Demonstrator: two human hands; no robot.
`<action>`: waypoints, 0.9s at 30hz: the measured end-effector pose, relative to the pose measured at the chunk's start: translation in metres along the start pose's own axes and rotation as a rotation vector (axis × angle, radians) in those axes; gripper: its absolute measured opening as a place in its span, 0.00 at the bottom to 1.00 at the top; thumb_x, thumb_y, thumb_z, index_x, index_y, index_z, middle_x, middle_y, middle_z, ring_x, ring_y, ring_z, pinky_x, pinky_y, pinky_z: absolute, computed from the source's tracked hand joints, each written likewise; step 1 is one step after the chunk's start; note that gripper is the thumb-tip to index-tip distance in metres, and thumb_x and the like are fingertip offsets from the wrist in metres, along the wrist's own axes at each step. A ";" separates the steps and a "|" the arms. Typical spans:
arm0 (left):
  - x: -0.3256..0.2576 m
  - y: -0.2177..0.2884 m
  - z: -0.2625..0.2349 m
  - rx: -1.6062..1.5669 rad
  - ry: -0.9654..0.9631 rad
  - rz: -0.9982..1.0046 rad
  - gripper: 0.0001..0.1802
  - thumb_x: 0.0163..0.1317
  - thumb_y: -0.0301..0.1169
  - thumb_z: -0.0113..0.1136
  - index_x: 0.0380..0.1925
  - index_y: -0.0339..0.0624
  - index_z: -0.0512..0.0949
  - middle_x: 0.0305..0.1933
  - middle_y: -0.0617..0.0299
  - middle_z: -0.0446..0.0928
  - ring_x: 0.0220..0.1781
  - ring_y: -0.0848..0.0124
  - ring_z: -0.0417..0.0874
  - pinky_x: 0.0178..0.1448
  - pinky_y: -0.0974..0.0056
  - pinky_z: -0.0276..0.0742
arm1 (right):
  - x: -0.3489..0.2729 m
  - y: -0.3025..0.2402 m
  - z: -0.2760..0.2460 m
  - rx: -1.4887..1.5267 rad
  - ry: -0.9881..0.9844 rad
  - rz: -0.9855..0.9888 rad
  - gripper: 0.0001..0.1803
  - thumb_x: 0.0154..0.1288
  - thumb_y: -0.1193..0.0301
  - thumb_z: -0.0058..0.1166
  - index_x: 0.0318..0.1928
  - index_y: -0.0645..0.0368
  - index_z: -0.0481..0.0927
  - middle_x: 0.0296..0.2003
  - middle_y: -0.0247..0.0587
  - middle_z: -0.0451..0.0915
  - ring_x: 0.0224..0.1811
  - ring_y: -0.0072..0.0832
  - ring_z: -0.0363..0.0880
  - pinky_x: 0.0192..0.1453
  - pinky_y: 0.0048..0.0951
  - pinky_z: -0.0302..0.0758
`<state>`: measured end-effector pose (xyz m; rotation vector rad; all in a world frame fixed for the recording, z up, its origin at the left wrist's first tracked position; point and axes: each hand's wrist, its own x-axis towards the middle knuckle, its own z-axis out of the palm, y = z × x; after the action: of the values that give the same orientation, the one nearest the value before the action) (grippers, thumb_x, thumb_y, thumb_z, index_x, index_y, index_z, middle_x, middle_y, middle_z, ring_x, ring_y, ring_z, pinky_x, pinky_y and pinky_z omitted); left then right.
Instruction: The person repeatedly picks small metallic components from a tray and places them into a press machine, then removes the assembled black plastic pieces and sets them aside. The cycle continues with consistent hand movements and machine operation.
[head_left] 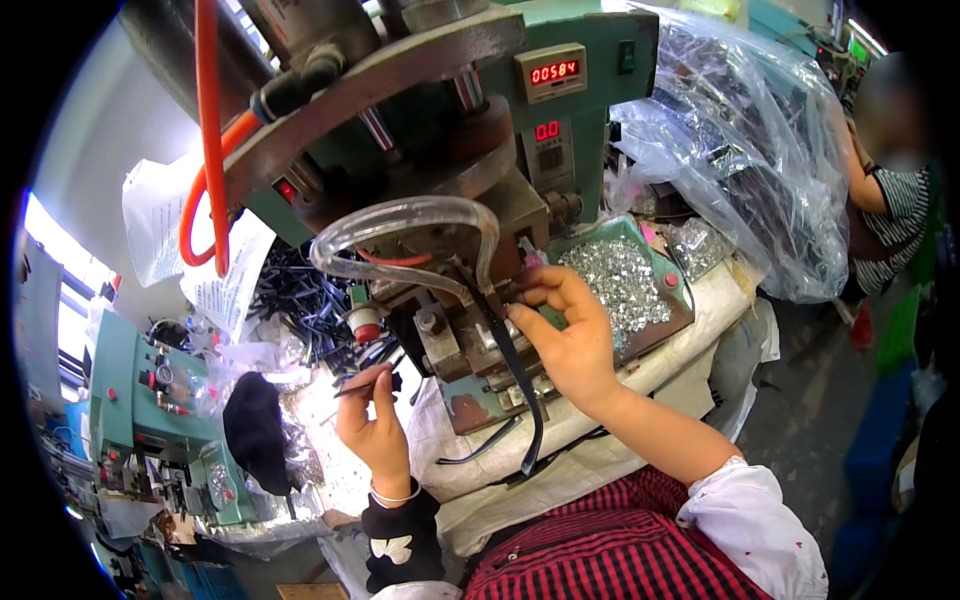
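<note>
In front of me stands a green press with a metal die block (440, 345). A black eyeglass temple (518, 375) sits at the die, its curved end hanging toward me. My right hand (575, 345) pinches the temple by the die, thumb and fingers closed; the fingertips partly hide the grip. To the left of the die, my left hand (375, 430) is raised and closed on a thin dark strip (362, 383), whose kind I cannot make out. Another black temple (482, 443) lies on the cloth below the die.
A clear tube (400, 225) loops over the die. On the right is a tray (683, 318) of small shiny metal parts, with a large plastic bag (750, 150) of dark pieces behind it. Black strips (300, 300) are heaped at left. A person (885, 200) is at far right.
</note>
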<state>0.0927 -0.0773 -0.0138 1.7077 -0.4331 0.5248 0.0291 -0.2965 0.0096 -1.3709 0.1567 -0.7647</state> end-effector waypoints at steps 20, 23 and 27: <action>0.000 0.067 0.062 0.100 -0.440 0.949 0.17 0.49 0.26 0.79 0.39 0.40 0.84 0.42 0.54 0.86 0.22 0.70 0.80 0.23 0.67 0.71 | 0.016 0.039 -0.116 -1.267 0.040 -0.164 0.16 0.55 0.69 0.70 0.46 0.54 0.87 0.61 0.58 0.74 0.73 0.53 0.65 0.67 0.51 0.70; 0.002 0.064 0.064 0.127 -0.425 0.980 0.17 0.48 0.27 0.79 0.39 0.41 0.84 0.41 0.56 0.86 0.20 0.72 0.77 0.21 0.68 0.67 | 0.014 0.052 -0.126 -1.206 0.078 -0.285 0.10 0.54 0.70 0.70 0.38 0.52 0.88 0.59 0.54 0.78 0.70 0.51 0.69 0.63 0.48 0.73; -0.006 0.070 0.059 0.142 -0.428 0.914 0.17 0.48 0.27 0.79 0.39 0.39 0.85 0.43 0.53 0.87 0.22 0.71 0.80 0.23 0.68 0.70 | 0.015 0.053 -0.122 -1.151 0.135 -0.381 0.07 0.54 0.74 0.69 0.36 0.55 0.89 0.52 0.48 0.83 0.64 0.47 0.76 0.60 0.43 0.76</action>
<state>0.0552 -0.1492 0.0301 1.6917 -1.5487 0.8444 -0.0020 -0.4047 -0.0622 -2.4808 0.5030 -1.1568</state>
